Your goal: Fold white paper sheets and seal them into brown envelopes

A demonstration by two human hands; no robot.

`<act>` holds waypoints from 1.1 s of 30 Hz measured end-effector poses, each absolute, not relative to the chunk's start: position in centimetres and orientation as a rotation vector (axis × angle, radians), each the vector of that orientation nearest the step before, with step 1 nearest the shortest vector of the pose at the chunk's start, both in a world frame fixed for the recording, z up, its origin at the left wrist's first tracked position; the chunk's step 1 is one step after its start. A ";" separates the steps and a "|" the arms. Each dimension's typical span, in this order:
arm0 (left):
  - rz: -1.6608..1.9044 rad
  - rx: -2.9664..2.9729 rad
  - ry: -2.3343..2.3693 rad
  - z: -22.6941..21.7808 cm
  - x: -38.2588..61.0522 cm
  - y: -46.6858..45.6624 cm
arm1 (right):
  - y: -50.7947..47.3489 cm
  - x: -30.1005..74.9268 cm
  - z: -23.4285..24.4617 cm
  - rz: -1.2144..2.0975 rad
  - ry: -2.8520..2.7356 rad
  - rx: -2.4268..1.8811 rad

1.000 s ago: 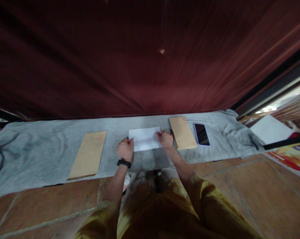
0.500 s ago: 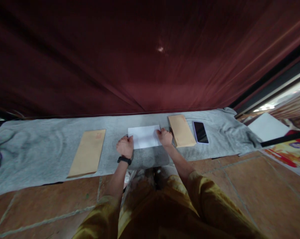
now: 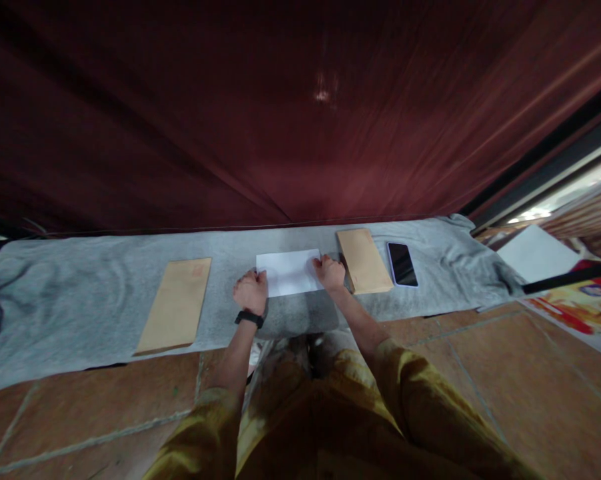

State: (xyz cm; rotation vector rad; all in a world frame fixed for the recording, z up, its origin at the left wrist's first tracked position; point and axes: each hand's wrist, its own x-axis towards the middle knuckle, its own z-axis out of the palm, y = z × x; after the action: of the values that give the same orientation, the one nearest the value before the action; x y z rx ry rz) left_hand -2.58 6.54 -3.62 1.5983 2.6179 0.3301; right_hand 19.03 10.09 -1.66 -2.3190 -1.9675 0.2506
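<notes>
Tiled floor (image 3: 480, 360) is being covered by grey cloth (image 3: 105, 300). Left hand (image 3: 251, 291), black wristband (image 3: 249, 318) on it, is being kept at the near-left corner of white sheet (image 3: 288, 272), fingers curled tight on the edge. Right hand (image 3: 330, 273) is being kept on the right edge, fingers curled narrow too. Versus half a second ago: sheet lying mid-cloth, unmoved, grips unchanged. Brown envelope (image 3: 176, 304) is lying well left, second envelope (image 3: 364, 261) just beside right hand, phone (image 3: 402, 264) beyond. Dark red curtain (image 3: 230, 133) is hanging behind.
</notes>
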 end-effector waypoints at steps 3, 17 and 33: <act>0.306 1.619 2.627 -3.6 -2.5 6.6 | 10.1 19.0 -1.7 0.249 -1.959 -2.331; 0.288 1.625 2.611 -2.4 -1.7 6.3 | 10.3 18.7 -1.2 0.284 -1.976 -2.372; 0.368 2.041 2.341 -2.7 -0.8 6.2 | 10.1 18.6 -1.5 0.227 -1.939 -2.354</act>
State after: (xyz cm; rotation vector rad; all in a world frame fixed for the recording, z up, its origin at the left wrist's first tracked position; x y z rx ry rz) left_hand -0.80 6.16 -2.66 2.0410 2.3411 0.3682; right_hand 18.62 10.13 -1.46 -2.3542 -1.9391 0.2266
